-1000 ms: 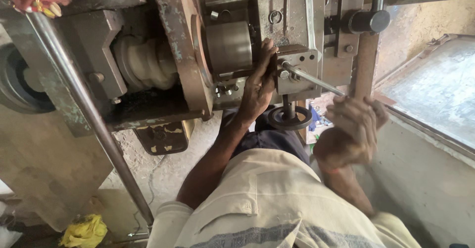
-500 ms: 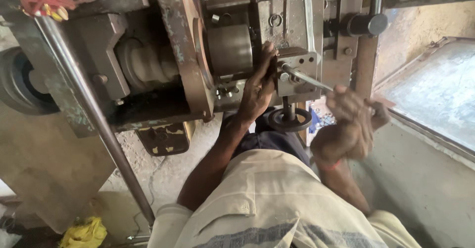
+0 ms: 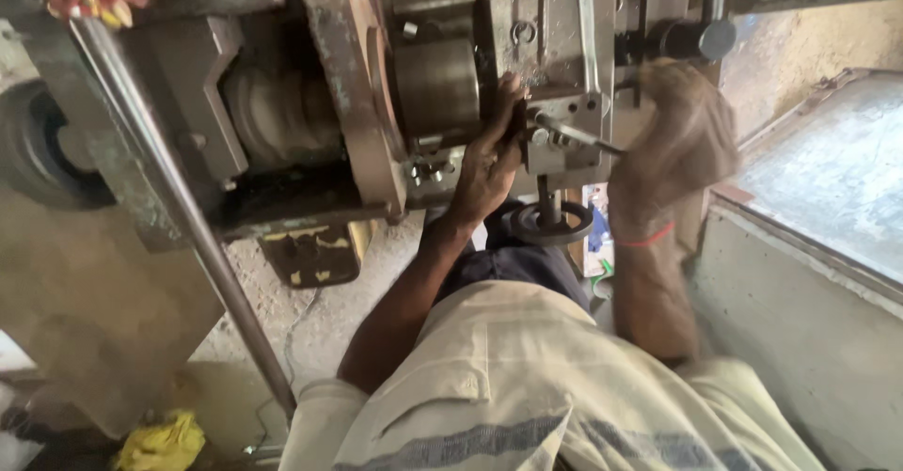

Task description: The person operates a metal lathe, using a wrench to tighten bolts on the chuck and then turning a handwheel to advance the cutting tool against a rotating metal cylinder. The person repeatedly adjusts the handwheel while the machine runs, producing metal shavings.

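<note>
**Right hand swinging the lever upward at the machine**

I am seeing the right hand (image 3: 679,128) rising compared with half a second earlier: it is now sitting level with the machine's clamp block (image 3: 564,133), where before it was hanging lower, near the small handwheel (image 3: 553,223). Its grip is closing around the outer end of a thin steel lever (image 3: 576,135), which is running from the hand's inner side into the block. I am judging that the lever is being cranked to work that clamp. The left hand (image 3: 489,156) is staying put, fingers pressing against the block just beside the dark metal cylinder (image 3: 436,86); I cannot tell whether it is pinching anything. The right hand is motion-blurred, hiding its fingers. A spanner (image 3: 587,20) above the hands is cut off by the top edge.
</note>
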